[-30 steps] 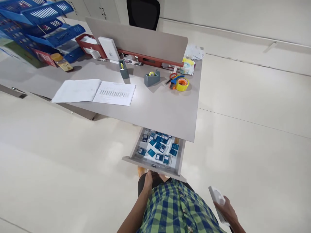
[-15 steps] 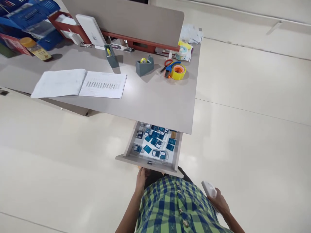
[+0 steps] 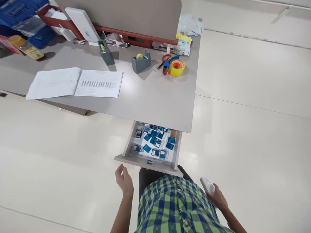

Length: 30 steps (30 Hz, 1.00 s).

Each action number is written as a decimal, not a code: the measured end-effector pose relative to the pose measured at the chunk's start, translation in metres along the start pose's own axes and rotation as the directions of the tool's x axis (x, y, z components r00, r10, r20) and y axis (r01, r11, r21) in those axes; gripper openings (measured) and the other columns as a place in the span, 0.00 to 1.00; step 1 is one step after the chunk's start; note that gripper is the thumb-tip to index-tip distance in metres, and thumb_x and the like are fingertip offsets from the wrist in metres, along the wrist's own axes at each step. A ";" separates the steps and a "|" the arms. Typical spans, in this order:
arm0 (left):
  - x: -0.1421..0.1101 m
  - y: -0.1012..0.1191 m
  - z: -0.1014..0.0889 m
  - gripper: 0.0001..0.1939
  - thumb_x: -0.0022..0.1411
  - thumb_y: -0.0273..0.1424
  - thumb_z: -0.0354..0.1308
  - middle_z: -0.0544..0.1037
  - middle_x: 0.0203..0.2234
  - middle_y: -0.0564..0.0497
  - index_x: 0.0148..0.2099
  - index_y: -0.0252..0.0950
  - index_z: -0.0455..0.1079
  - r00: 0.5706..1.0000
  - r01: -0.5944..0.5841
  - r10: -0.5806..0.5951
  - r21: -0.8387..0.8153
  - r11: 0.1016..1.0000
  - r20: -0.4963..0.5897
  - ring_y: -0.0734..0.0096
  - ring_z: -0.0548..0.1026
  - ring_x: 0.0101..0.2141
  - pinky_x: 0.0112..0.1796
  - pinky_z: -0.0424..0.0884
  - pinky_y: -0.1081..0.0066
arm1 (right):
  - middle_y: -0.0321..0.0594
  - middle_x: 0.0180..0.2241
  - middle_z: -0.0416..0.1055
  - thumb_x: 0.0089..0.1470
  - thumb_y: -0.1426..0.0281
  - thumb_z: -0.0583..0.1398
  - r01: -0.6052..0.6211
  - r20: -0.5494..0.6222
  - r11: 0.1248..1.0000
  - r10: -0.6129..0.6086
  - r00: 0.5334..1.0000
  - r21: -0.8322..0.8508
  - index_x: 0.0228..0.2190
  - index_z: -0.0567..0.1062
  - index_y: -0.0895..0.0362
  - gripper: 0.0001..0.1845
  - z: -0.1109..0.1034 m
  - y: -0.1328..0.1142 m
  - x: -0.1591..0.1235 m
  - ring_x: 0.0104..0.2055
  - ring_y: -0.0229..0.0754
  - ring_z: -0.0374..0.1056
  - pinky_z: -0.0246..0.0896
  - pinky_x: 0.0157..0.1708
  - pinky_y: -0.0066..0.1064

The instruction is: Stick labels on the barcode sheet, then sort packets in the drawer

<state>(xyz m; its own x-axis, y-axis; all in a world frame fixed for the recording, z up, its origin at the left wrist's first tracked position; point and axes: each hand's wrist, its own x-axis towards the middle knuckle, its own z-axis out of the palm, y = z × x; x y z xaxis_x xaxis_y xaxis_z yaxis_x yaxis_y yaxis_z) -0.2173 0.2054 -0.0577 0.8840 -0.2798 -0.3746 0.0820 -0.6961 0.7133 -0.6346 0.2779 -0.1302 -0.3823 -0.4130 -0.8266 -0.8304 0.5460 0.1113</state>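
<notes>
A grey desk drawer (image 3: 148, 163) stands pulled out under the desk edge, filled with several small blue packets (image 3: 155, 142). My left hand (image 3: 124, 181) hangs just below and left of the drawer's front, fingers loosely apart, holding nothing. My right hand (image 3: 216, 197) is down at my right side, closed around a white handheld device (image 3: 207, 185). My green and blue checked shirt fills the bottom middle of the view.
On the grey desk (image 3: 150, 100) lie an open booklet (image 3: 75, 83), a grey tape dispenser (image 3: 141, 62), a yellow tape roll (image 3: 177, 67), scissors (image 3: 165, 61), a grey pen holder (image 3: 105, 53) and a white box (image 3: 82, 24). A divider panel stands behind. Pale tiled floor lies all around.
My left hand has come off the drawer's front and moved left and down, opening. The view has tilted slightly lower and nearer the desk. The right hand keeps the white device.
</notes>
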 end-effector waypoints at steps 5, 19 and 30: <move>-0.009 0.012 0.005 0.17 0.55 0.36 0.48 0.69 0.46 0.42 0.46 0.35 0.64 0.989 -0.148 0.147 0.019 0.989 0.027 0.60 0.68 0.45 0.45 0.65 0.60 | 0.58 0.47 0.62 0.52 0.64 0.52 0.006 0.017 1.000 -0.006 1.000 0.004 0.57 0.48 0.66 0.35 0.001 -0.002 0.002 0.50 0.54 0.62 0.58 0.43 0.38; -0.007 0.006 0.011 0.17 0.54 0.39 0.48 0.70 0.44 0.43 0.43 0.36 0.64 0.943 -0.308 0.297 0.057 0.950 0.152 0.60 0.68 0.44 0.42 0.66 0.62 | 0.59 0.47 0.61 0.50 0.63 0.50 0.027 0.029 0.999 -0.027 0.999 0.020 0.56 0.48 0.65 0.35 0.002 -0.014 0.005 0.50 0.56 0.61 0.57 0.46 0.40; -0.008 0.007 0.011 0.14 0.56 0.37 0.46 0.71 0.40 0.44 0.42 0.36 0.64 0.891 -0.415 0.383 0.097 0.905 0.245 0.62 0.68 0.42 0.43 0.66 0.62 | 0.58 0.44 0.63 0.47 0.58 0.49 0.058 0.024 0.998 -0.059 0.998 0.029 0.55 0.51 0.65 0.37 0.009 -0.012 0.008 0.48 0.57 0.63 0.57 0.46 0.40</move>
<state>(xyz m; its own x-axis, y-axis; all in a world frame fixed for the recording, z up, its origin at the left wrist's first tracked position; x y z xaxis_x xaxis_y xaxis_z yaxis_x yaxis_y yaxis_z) -0.2290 0.1955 -0.0563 0.7059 -0.6777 -0.2060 -0.3374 -0.5774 0.7435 -0.6244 0.2744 -0.1429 -0.3231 -0.4267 -0.8447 -0.8392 0.5417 0.0474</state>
